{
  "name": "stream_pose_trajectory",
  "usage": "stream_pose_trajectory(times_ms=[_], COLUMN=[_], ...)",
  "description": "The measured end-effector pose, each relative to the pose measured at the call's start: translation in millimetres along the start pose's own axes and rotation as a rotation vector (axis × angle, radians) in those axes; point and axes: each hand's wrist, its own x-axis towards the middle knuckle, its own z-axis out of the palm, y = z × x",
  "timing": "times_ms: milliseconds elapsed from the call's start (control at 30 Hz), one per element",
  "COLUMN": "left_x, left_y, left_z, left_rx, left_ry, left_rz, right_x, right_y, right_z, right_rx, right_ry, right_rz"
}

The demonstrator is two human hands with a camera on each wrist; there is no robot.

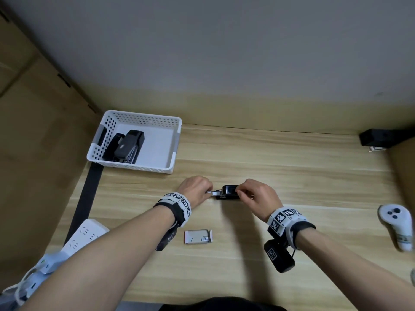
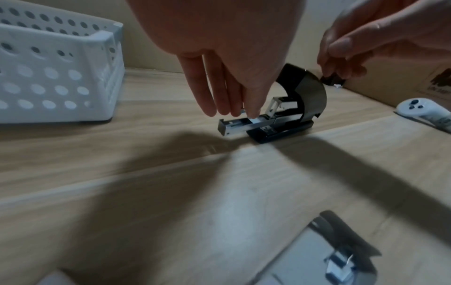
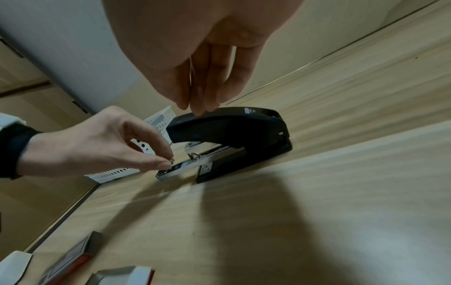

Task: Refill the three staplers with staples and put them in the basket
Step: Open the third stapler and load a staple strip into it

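Nearest, at the front edge of the wooden desk (image 1: 247, 261): bare boards between the two forearms, crossed only by shadows. Just beyond, an opened staple box (image 1: 198, 236) lying flat, apart from both wrists, with free desk all round it. Off the near left corner, a white power strip (image 1: 86, 235) overhanging the desk's left edge.

Further in, at mid-desk, a black stapler (image 1: 228, 192) sitting on its base, lid swung up, metal staple tray (image 2: 240, 124) pulled out toward the left. Left hand (image 1: 195, 190) with thumb and forefinger pinched together on a short strip of staples (image 3: 171, 161), lowered onto the tray's open channel; remaining fingers straight and pointing down in the left wrist view. Right hand (image 1: 258, 196) above the stapler, fingertips (image 3: 200, 108) bunched and touching the raised lid's front end; whether pinching or merely steadying, cannot tell.

To the right, open boards up to a white controller (image 1: 395, 225) near the right edge, well apart from the hands.

Farther back on the left, a white perforated basket (image 1: 177, 140) set at the desk's left rear, with two dark staplers (image 1: 126, 145) lying against its left wall and the rest of its floor bare. Between basket and hands, an unobstructed strip of desk. At the far right corner, a black block (image 1: 379, 136) against the wall.
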Motion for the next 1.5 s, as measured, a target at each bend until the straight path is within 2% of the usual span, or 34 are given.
stream_pose_trajectory(times_ms=[400, 600, 1033, 1200, 1333, 1500], left_x=[0, -5, 0, -30, -61, -90], left_y=[-12, -14, -2, -6, -18, -39], left_z=[10, 15, 2, -2, -5, -11], left_rx=[-0.014, 0.036, -0.008, -0.086, -0.149, -0.156], left_ry=[-0.032, 0.019, -0.035, -0.067, -0.018, 0.007], left_rz=[0.052, 0.143, 0.002, -0.021, -0.055, -0.135], right_x=[12, 11, 9, -2, -4, 5], right_y=[0, -1, -6, -18, -37, -62], right_z=[5, 5, 3, 1, 11, 44], right_rx=[-0.001, 0.002, -0.014, -0.062, -0.108, -0.240], right_ry=[-0.026, -0.021, -0.035, -0.086, -0.122, -0.289], right_rz=[0.008, 0.012, 0.018, 0.013, -0.016, -0.094])
